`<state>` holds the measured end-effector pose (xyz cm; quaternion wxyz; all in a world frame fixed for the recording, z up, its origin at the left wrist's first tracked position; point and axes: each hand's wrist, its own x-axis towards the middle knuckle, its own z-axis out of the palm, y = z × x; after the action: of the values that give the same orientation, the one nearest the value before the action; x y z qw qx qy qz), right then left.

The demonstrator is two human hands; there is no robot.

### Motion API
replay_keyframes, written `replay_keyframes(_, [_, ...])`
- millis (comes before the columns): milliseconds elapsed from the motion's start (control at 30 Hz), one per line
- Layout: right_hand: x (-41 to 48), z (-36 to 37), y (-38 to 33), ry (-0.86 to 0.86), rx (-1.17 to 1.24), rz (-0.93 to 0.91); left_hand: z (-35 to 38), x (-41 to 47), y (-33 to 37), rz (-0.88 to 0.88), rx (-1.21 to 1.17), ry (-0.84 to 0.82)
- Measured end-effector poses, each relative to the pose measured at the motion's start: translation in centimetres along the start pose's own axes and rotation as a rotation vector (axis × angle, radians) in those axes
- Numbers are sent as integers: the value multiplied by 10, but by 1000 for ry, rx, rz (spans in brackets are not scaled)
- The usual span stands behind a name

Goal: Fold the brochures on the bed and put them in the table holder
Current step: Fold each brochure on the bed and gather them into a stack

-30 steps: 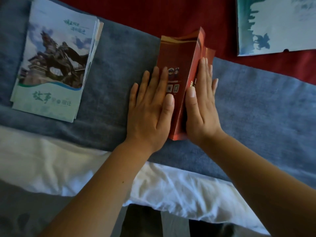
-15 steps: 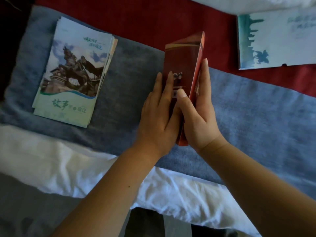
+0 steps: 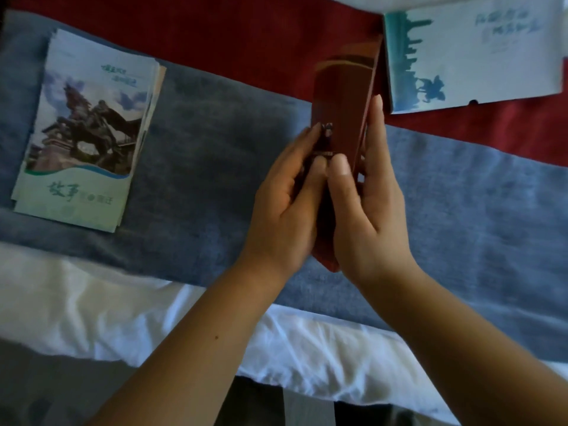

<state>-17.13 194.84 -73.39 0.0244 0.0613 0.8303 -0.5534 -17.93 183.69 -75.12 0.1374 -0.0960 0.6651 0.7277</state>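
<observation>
You have the red brochure (image 3: 341, 96) clamped between both hands over the middle of the bed, and it looks tipped up off the blue blanket (image 3: 215, 155) at its far end. Your left hand (image 3: 285, 207) wraps its fingers and thumb round the left edge. Your right hand (image 3: 367, 207) runs its fingers up the right edge, with the thumb pressed on the front face.

Both grips sit on the near half, so the far half is free. The right edge shows layered panels, and if your thumb eases off they will likely spring apart and undo the fold. The brochure is blurred, so you cannot judge from here how crisp the creases are. A soft blanket gives poor backing for pressing them flat.

The unfolded brochure (image 3: 473, 53) lies at the bed's far right, on the red cover (image 3: 246, 35), just beside the red brochure's far tip. A swing to the right could catch it and drag it. The stack of folded brochures (image 3: 86, 130) lies towards the left edge, well apart from your hands. Its sheets fan out on the right side, and a brushing forearm could scatter them.

Between that stack and your left hand only blanket shows, and the same holds to the right of your right hand. The white sheet (image 3: 92, 302) marks the near edge. The table holder is not in view, so look for it before you carry.
</observation>
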Motion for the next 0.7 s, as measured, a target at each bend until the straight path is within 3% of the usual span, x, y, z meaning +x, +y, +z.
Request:
replay_keyframes(100, [-4, -14, 7, 24, -177, -200, 16, 0, 7, -76, -230, -91])
replay_keyframes(167, [-4, -18, 18, -9, -344, -221, 20, 1, 7, -16, -111, -56])
replay_keyframes(300, [-7, -15, 48, -255, -797, -69, 9, 10, -14, 309, 844, 219])
replay_keyframes(400, [-12, -11, 65, -270, -842, -115, 6, 9, -36, 319, 1382, 21])
replay_keyframes(467, [-12, -8, 70, -263, -798, -114, 2, 9, -51, 234, 1469, -56])
replay_keyframes(600, [-13, -5, 70, -297, -812, -57, -2, 9, -56, 261, 1471, -26])
replay_keyframes(700, [-16, 3, 62, -349, -828, -34, -6, 5, -46, 188, 1391, 15])
